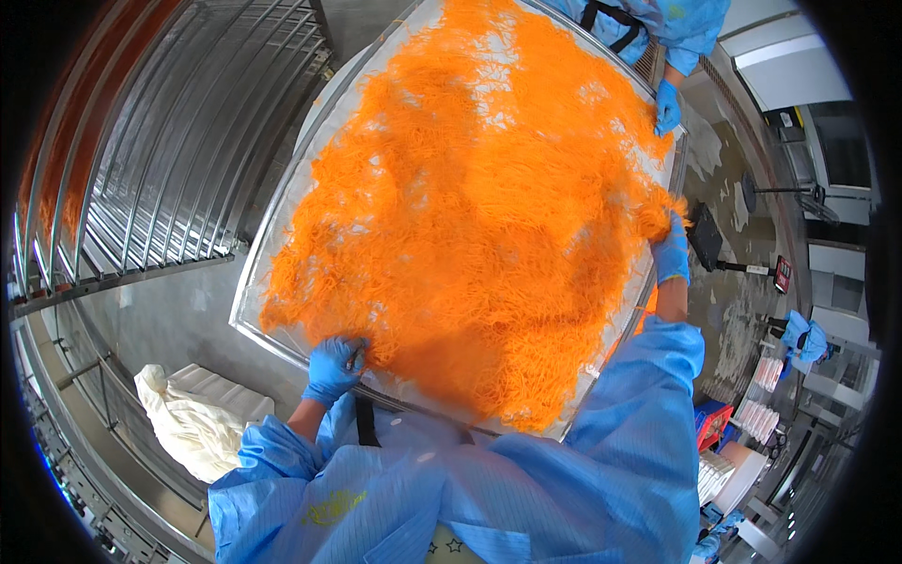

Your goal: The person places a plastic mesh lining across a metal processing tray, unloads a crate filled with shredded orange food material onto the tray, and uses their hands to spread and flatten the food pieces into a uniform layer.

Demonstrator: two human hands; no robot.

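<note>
A large metal-framed tray [254, 292] with a pale mesh-like base lies before me, spread with a thick, uneven layer of orange shreds [451, 211] that look like shredded carrot. My left hand [335, 368], in a blue glove, is at the near left edge of the tray. Its fingers curl beside the shreds, and what is between them is unclear. At the right edge, my gloved right hand [671, 247] grips a clump of shreds [662, 211], which hides the fingertips.
Across the tray stands a co-worker, whose gloved hand [667, 109] is by the far right corner. A metal rack [169, 148] stands left. White cloth [187, 423] lies lower left. A platform scale [705, 236] is on the wet floor at right.
</note>
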